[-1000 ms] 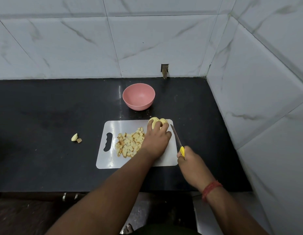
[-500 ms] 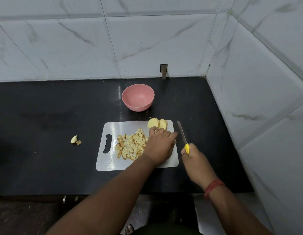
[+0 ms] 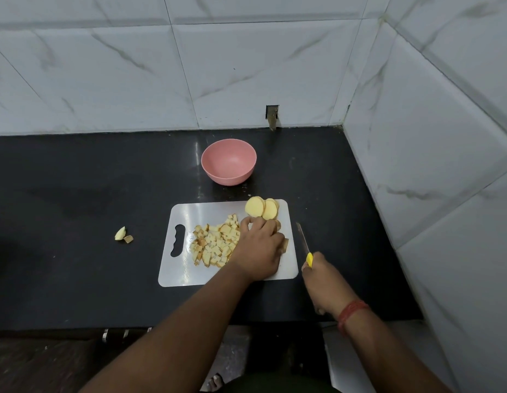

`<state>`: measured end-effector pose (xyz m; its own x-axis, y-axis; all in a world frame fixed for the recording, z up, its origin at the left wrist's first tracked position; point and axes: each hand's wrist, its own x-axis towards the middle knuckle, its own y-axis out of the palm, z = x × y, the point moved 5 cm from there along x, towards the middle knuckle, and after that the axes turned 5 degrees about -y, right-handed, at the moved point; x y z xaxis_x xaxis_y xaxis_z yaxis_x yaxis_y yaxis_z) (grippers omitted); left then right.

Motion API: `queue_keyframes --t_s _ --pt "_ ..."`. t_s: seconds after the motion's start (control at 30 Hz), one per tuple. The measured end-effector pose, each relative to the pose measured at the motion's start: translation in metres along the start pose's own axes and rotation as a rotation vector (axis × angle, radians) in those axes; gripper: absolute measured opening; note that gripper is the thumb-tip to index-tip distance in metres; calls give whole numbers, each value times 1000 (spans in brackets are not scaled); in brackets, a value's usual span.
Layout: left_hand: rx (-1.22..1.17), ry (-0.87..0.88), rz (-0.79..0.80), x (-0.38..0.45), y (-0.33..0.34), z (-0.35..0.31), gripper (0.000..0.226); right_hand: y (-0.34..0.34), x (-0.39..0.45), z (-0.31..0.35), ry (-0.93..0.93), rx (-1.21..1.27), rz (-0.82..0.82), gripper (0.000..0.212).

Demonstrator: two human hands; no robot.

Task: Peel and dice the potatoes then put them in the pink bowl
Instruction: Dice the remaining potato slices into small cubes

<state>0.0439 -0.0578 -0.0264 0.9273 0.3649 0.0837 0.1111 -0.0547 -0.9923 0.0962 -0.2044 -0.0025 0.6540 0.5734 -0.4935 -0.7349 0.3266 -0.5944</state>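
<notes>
1. Left hand (image 3: 258, 248) sits curled over potato bits on the board (image 3: 178, 276); whether it actually grips any, can't tell.
2. Right hand (image 3: 326, 282) grips the knife (image 3: 303, 241) by its yellow handle, blade off the board's 3 o'clock edge.
3. Slices (image 3: 262, 207) at the board's 1 o'clock, dice (image 3: 214, 243) mid-board, bowl (image 3: 228, 161) at 12.
4. Raw potato looks firm but probably wet and slippery, so I'd pin slices flat, fingertips tucked.

1 pink bowl (image 3: 228, 161), 1 cutting board (image 3: 212, 211), 1 knife (image 3: 303, 241), 2 hands, 2 scraps (image 3: 123, 234) on counter
</notes>
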Motion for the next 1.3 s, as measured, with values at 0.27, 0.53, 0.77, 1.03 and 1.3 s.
queue_keyframes --t_s 0.27,0.53,0.77,1.03,1.3 --pt "-9 -136 -13 5 4 -3 32 14 1 1 3 -202 24 9" --pt "-49 -160 -31 1 5 -3 28 21 2 8 -45 -420 19 17" --pt "-43 -200 -30 3 5 -5 27 24 4 8 -23 -446 40 28" --pt "-7 -200 -53 6 3 -8 31 26 7 7 15 -456 94 32" --pt "-21 -139 57 16 -1 -4 38 25 13 1 -27 -490 77 31"
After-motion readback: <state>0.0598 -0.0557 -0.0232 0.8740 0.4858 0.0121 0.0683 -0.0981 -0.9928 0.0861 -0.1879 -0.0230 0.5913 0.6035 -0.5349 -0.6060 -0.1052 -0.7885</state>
